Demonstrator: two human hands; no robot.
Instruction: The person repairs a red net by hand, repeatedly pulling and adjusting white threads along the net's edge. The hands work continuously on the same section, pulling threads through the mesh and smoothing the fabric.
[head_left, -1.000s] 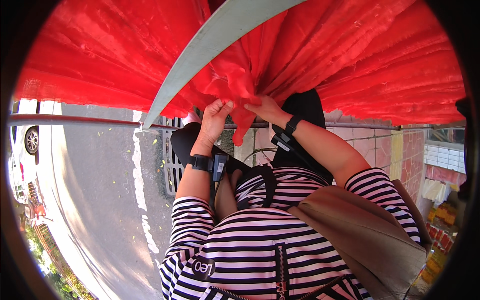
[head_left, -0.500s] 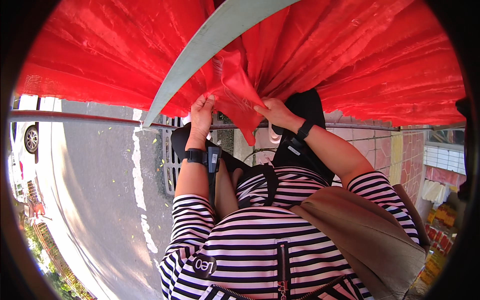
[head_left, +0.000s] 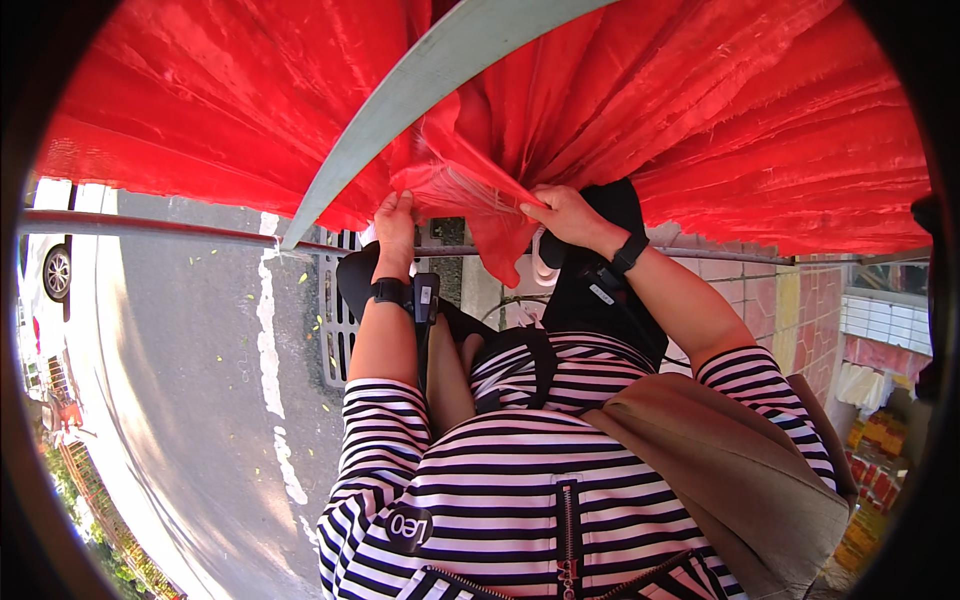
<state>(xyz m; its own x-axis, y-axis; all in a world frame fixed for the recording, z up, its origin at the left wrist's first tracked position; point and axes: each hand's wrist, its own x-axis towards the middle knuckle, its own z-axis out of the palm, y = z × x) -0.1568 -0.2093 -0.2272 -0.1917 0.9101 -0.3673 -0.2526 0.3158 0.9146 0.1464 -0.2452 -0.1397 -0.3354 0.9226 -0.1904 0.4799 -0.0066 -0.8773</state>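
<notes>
A large sheet of red fabric (head_left: pixel 720 130) hangs in gathered folds across the top of the view, its edge frayed with loose pale threads. My left hand (head_left: pixel 396 222) pinches that edge just right of a curved grey strip. My right hand (head_left: pixel 572 216) grips the same cloth a little farther right, thumb and fingers closed on it. Between the two hands the fabric is stretched, and a loose pointed corner droops below them. Both wrists wear black bands.
The curved grey metal strip (head_left: pixel 420 85) crosses the cloth in front of me. A thin horizontal rail (head_left: pixel 160 227) runs under the cloth's lower edge. A grey road (head_left: pixel 210 330) with a white line lies left, beside a drain grate (head_left: pixel 332 320); reddish paving (head_left: pixel 735 285) lies right.
My hands have moved slightly apart, spreading the cloth's edge wider between them. The drooping corner has shifted a little to the right.
</notes>
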